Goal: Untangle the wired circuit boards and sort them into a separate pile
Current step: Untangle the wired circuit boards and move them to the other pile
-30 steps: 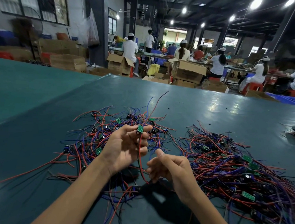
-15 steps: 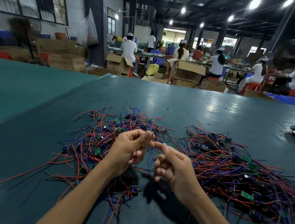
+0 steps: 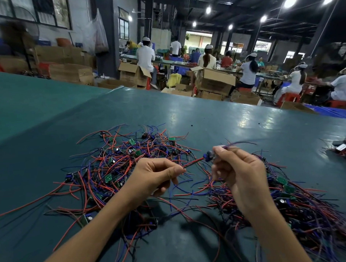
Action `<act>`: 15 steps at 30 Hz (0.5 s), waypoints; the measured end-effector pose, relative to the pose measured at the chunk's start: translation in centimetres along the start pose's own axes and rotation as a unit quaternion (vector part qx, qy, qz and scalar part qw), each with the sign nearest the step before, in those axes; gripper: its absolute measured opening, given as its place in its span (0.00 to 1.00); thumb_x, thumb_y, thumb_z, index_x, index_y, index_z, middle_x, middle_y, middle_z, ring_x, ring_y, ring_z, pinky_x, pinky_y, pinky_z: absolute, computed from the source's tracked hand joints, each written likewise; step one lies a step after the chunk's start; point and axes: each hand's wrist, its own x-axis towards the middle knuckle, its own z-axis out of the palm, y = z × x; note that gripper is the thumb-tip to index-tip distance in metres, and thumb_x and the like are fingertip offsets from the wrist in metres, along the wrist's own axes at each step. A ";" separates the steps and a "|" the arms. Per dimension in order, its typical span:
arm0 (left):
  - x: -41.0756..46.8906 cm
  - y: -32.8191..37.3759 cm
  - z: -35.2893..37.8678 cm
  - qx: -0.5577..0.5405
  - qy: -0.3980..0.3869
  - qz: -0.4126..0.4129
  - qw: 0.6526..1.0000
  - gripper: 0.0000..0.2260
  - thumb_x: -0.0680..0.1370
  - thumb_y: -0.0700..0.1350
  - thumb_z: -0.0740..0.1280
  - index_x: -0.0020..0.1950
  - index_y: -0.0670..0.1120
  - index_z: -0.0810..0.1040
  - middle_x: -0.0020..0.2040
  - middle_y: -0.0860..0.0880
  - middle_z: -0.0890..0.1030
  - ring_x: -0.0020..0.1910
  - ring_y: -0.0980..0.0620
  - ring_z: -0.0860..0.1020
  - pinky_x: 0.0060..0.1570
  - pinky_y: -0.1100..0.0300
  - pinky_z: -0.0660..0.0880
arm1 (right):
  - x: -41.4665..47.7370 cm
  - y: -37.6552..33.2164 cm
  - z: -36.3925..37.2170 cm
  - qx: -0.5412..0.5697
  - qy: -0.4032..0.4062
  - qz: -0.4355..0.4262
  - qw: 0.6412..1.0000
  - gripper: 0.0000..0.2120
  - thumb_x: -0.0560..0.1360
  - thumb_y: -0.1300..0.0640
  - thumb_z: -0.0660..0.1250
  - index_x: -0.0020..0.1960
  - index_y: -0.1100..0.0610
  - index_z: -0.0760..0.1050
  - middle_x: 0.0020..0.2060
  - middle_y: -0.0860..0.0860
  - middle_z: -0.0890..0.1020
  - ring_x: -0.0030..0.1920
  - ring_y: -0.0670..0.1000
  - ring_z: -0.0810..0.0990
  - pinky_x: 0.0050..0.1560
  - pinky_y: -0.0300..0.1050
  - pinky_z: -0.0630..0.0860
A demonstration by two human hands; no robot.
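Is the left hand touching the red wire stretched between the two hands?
Touching. The head view shows the left hand pinching the red wire between thumb and forefinger.

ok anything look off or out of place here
Nothing looks damaged. Stray red and blue wires lie on the table between the left heap and the right heap, so the piles are not cleanly apart.

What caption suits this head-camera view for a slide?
Left hand pinches a thin red wire, right hand grips its blue component end, above tangled red-and-blue wire piles.

L hand (image 3: 156,176) pinching red wire (image 3: 193,163), R hand (image 3: 240,168) holding board (image 3: 209,155)
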 end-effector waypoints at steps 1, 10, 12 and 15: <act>0.1 0.0 0.0 0.023 0.019 0.019 0.999 0.06 0.73 0.49 0.75 0.41 0.47 0.86 0.33 0.45 0.82 0.23 0.53 0.70 0.23 0.64 0.65 | 0.0 -0.7 -1.0 -0.025 0.019 0.008 0.999 0.07 0.69 0.59 0.75 0.43 0.63 0.83 0.34 0.59 0.81 0.32 0.54 0.80 0.29 0.44 0.77; 0.8 -1.0 -2.1 0.230 0.217 0.102 0.943 0.07 0.75 0.50 0.75 0.39 0.50 0.85 0.31 0.54 0.82 0.28 0.60 0.75 0.31 0.68 0.71 | -1.9 -4.4 -11.8 -0.118 0.191 0.187 0.956 0.07 0.77 0.68 0.66 0.50 0.72 0.78 0.36 0.63 0.85 0.32 0.55 0.86 0.29 0.43 0.82; 0.9 -1.3 -3.3 0.322 0.264 0.124 0.901 0.06 0.77 0.49 0.74 0.41 0.49 0.85 0.34 0.56 0.82 0.33 0.57 0.79 0.35 0.63 0.75 | -2.6 -4.6 -13.7 -0.122 0.216 0.211 0.946 0.06 0.78 0.67 0.65 0.49 0.71 0.77 0.32 0.60 0.85 0.28 0.53 0.85 0.26 0.42 0.81; 1.0 -1.8 -5.1 0.447 0.320 0.127 0.826 0.06 0.79 0.46 0.72 0.45 0.45 0.84 0.40 0.49 0.84 0.41 0.47 0.79 0.44 0.52 0.76 | -3.2 -4.7 -15.7 -0.159 0.235 0.248 0.926 0.05 0.78 0.65 0.67 0.48 0.68 0.78 0.25 0.55 0.82 0.21 0.48 0.80 0.19 0.39 0.76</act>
